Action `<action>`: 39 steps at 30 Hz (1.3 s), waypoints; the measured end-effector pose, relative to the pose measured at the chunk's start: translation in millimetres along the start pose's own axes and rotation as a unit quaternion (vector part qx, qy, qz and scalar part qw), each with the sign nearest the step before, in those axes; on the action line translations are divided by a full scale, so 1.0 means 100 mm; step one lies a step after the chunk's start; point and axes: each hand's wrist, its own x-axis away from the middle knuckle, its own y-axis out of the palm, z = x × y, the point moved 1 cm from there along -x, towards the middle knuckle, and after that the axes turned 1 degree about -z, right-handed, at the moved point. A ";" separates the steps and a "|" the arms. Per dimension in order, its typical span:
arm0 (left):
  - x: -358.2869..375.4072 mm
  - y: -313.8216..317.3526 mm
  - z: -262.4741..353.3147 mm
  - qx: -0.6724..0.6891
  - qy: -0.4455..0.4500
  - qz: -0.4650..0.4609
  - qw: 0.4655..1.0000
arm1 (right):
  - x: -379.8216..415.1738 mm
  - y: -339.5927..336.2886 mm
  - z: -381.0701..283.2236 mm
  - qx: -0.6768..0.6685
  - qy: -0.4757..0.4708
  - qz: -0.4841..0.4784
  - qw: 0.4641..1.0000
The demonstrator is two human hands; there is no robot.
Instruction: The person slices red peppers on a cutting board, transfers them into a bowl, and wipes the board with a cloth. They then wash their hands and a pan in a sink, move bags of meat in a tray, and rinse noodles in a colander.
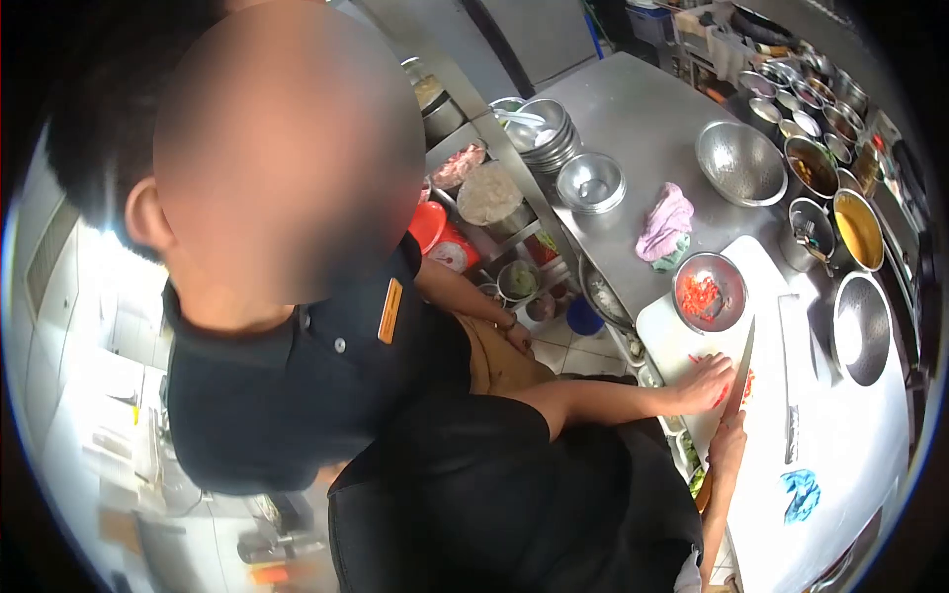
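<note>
My left hand (707, 382) presses down on red chili pieces (748, 383) on a white cutting board (667, 336). Just behind it, my right hand (729, 443) grips the handle of a knife (743, 364), whose blade points away across the board beside my left fingers. A small steel bowl (709, 293) with chopped red chili stands at the board's far end. Most of the chili under my hand is hidden.
Another person in a dark polo (297, 385) stands close on my left, one hand (516, 336) at their hip. On the steel counter lie a pink cloth (665, 225), a large bowl (739, 163), stacked bowls (591, 183), sauce pots (858, 229), a blue cloth (801, 494).
</note>
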 end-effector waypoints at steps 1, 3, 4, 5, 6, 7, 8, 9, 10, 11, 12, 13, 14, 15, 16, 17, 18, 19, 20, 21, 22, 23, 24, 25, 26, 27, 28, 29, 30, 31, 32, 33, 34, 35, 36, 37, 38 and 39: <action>0.02 0.00 0.03 -0.006 -0.002 0.004 1.000 | -0.02 0.00 0.05 -0.001 -0.007 -0.002 1.000; 0.03 -0.03 0.08 -0.018 0.004 0.026 0.999 | -0.08 0.01 0.15 -0.019 -0.051 -0.016 0.998; 0.04 -0.06 0.09 -0.001 -0.005 0.006 1.000 | -0.08 0.04 0.18 -0.020 -0.047 -0.007 0.999; 0.05 -0.10 0.10 0.023 -0.006 -0.018 1.000 | -0.07 0.08 0.20 0.008 -0.049 -0.028 0.998; 0.09 -0.11 0.13 -0.022 -0.016 0.020 0.999 | -0.11 0.03 0.23 0.037 -0.043 -0.032 0.998; 0.08 -0.07 0.10 -0.007 -0.051 -0.003 0.999 | -0.12 -0.02 0.22 0.072 -0.025 -0.036 0.996; 0.11 -0.02 0.03 -0.020 -0.032 0.006 0.999 | -0.05 -0.06 0.16 0.106 -0.001 -0.045 0.993; 0.12 -0.07 0.04 0.000 -0.024 0.028 0.999 | 0.03 -0.15 0.03 0.112 -0.008 -0.026 0.993; 0.11 -0.03 -0.06 0.011 0.032 0.088 0.996 | 0.08 -0.19 -0.08 0.119 -0.020 -0.015 0.993; 0.09 -0.10 -0.05 0.030 -0.008 0.046 0.998 | 0.09 -0.18 -0.06 0.117 -0.022 -0.010 0.993; 0.07 -0.16 -0.03 0.041 0.007 0.059 0.997 | 0.08 -0.17 -0.05 0.113 -0.029 -0.010 0.993; 0.05 -0.16 -0.07 0.054 0.011 0.058 0.997 | 0.13 -0.22 -0.12 0.118 -0.020 -0.001 0.993; 0.06 -0.17 -0.12 0.067 0.008 0.055 0.996 | 0.20 -0.27 -0.23 0.121 -0.017 0.000 0.993; 0.06 -0.17 -0.17 0.078 0.008 0.052 0.996 | 0.25 -0.29 -0.31 0.122 -0.016 0.000 0.992; 0.04 -0.17 -0.22 0.087 0.015 0.039 0.995 | 0.29 -0.27 -0.37 0.128 -0.006 -0.003 0.992; 0.05 -0.14 -0.25 0.098 0.021 0.025 0.995 | 0.33 -0.26 -0.41 0.120 -0.008 0.008 0.993; 0.05 -0.13 -0.25 0.110 0.017 0.022 0.994 | 0.37 -0.25 -0.41 0.113 -0.013 0.020 0.993; 0.03 -0.12 -0.25 0.115 0.028 0.037 0.992 | 0.36 -0.20 -0.37 0.115 -0.015 0.015 0.993; 0.01 -0.12 -0.25 0.119 0.040 0.051 0.991 | 0.38 -0.18 -0.37 0.120 -0.008 0.016 0.993; -0.01 -0.12 -0.25 0.125 0.040 0.054 0.990 | 0.39 -0.15 -0.38 0.127 0.005 0.009 0.992; -0.03 -0.13 -0.24 0.129 0.041 0.052 0.989 | 0.39 -0.12 -0.40 0.132 0.016 0.001 0.991; -0.03 -0.14 -0.24 0.134 0.029 0.045 0.990 | 0.40 -0.10 -0.38 0.122 -0.010 0.021 0.992; -0.01 -0.16 -0.23 0.137 0.016 0.037 0.990 | 0.43 -0.08 -0.38 0.121 -0.008 0.018 0.993; -0.01 -0.18 -0.23 0.136 0.017 0.036 0.990 | 0.43 -0.08 -0.40 0.120 0.001 0.020 0.993; -0.03 -0.20 -0.22 0.135 0.010 0.024 0.991 | 0.41 -0.09 -0.43 0.118 0.009 0.027 0.993; -0.05 -0.19 -0.23 0.134 0.005 0.012 0.991 | 0.40 -0.12 -0.48 0.116 0.008 0.033 0.993; -0.06 -0.20 -0.25 0.134 0.010 0.013 0.991 | 0.42 -0.14 -0.53 0.111 0.013 0.036 0.993; -0.06 -0.18 -0.26 0.136 0.012 0.005 0.991 | 0.43 -0.15 -0.55 0.108 0.020 0.037 0.993; -0.07 -0.17 -0.27 0.139 0.013 -0.002 0.990 | 0.41 -0.15 -0.53 0.110 0.021 0.039 0.993; -0.07 -0.15 -0.28 0.147 0.016 0.000 0.989 | 0.37 -0.13 -0.49 0.109 0.015 0.040 0.993; -0.06 -0.13 -0.30 0.150 0.013 -0.001 0.989 | 0.37 -0.11 -0.46 0.106 0.011 0.039 0.994; -0.07 -0.14 -0.30 0.146 0.018 0.002 0.989 | 0.37 -0.11 -0.46 0.109 0.013 0.035 0.993; -0.07 -0.15 -0.29 0.141 0.024 0.005 0.990 | 0.36 -0.13 -0.47 0.101 0.014 0.037 0.994; -0.06 -0.16 -0.27 0.143 0.020 0.007 0.989 | 0.36 -0.14 -0.49 0.093 0.013 0.040 0.995; -0.07 -0.16 -0.27 0.148 0.007 0.009 0.989 | 0.35 -0.16 -0.51 0.096 0.011 0.039 0.995; -0.08 -0.16 -0.26 0.153 -0.006 0.011 0.988 | 0.35 -0.18 -0.53 0.096 0.009 0.041 0.995; -0.08 -0.17 -0.26 0.153 -0.007 0.014 0.988 | 0.35 -0.20 -0.55 0.096 0.007 0.042 0.994; -0.08 -0.17 -0.26 0.167 -0.005 0.024 0.986 | 0.36 -0.21 -0.56 0.098 0.006 0.042 0.994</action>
